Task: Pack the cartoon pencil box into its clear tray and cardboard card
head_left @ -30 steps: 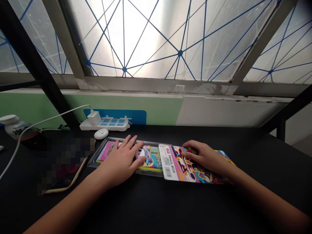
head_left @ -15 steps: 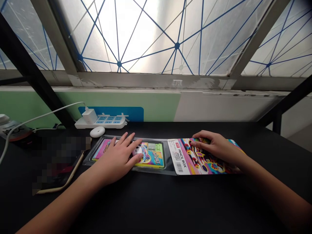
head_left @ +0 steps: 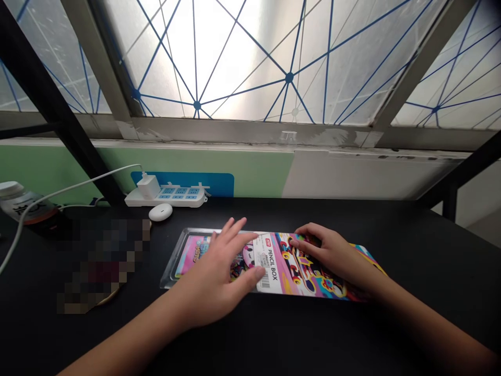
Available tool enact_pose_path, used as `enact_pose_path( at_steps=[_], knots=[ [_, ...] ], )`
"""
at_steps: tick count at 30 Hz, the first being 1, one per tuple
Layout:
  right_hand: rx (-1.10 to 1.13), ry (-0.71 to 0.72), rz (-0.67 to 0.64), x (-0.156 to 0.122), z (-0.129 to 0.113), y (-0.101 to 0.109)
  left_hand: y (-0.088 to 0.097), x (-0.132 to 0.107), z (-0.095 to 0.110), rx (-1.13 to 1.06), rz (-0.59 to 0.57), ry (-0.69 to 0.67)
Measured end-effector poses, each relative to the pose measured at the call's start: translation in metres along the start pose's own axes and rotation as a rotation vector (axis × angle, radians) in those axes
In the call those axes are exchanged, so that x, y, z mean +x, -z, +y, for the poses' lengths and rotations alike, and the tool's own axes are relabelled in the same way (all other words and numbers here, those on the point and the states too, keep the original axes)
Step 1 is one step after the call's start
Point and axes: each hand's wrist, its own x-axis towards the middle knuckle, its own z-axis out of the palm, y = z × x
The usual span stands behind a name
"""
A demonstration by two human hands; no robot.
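A clear plastic blister tray [head_left: 169, 277] lies on the black table with a colourful pencil box [head_left: 190, 254] inside it. A printed card [head_left: 287, 256] marked "PENCIL BOX" overlaps the tray's right part. Over the middle of the pack is my left hand [head_left: 219, 282], open with fingers spread, its thumb by the card's left edge; whether it touches is unclear. My right hand [head_left: 332, 253] is closed on the card at its far edge, thumb on the printed face. Its other fingertips are partly hidden.
Behind the pack sit a white power strip [head_left: 180, 197] with a charger [head_left: 148, 186] plugged in and a round white case [head_left: 160, 212]. To the left are a bottle [head_left: 29, 206], a white cable [head_left: 84, 181] and a blurred-out object [head_left: 104, 266]. Black frame bars flank the table.
The card has slid left over the tray, and the tray has shifted right. My left hand has moved right and nearer, its fingers lifting. My right hand has moved left with the card.
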Motion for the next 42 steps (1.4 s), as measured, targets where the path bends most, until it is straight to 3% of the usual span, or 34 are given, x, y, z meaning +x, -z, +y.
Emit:
enact_pose_path(
  at_steps=[4,10,16,19,22,27,30,34,38,42],
  knots=[
    [-0.022,0.014,-0.009,0.0,0.005,0.004,0.007,-0.005,0.004,-0.22,0.077,-0.04],
    [-0.062,0.012,-0.07,0.005,0.031,0.023,0.022,0.01,-0.03,-0.271,0.351,0.066],
    [-0.111,0.077,-0.17,0.011,0.035,0.035,0.014,0.02,-0.048,-0.577,0.505,0.122],
    [-0.187,0.108,-0.205,0.02,0.021,0.03,0.011,0.022,-0.049,-0.731,0.576,0.095],
    [-0.262,0.152,-0.232,0.032,-0.008,0.019,0.012,0.022,-0.05,-0.83,0.592,0.087],
    [-0.224,0.23,-0.431,0.056,-0.064,-0.009,0.024,0.022,-0.056,-0.721,0.615,0.083],
    [-0.213,0.232,-0.408,0.064,-0.075,-0.017,0.032,0.02,-0.059,-0.395,0.509,0.107],
    [-0.221,0.205,-0.334,0.058,-0.054,-0.008,0.03,0.013,-0.057,0.103,0.204,-0.022],
    [-0.213,0.135,-0.216,0.04,-0.016,0.008,0.024,0.01,-0.052,0.215,-0.005,-0.033],
    [-0.145,0.045,-0.187,0.027,0.007,0.017,0.025,0.012,-0.054,0.216,-0.039,-0.046]
  ],
)
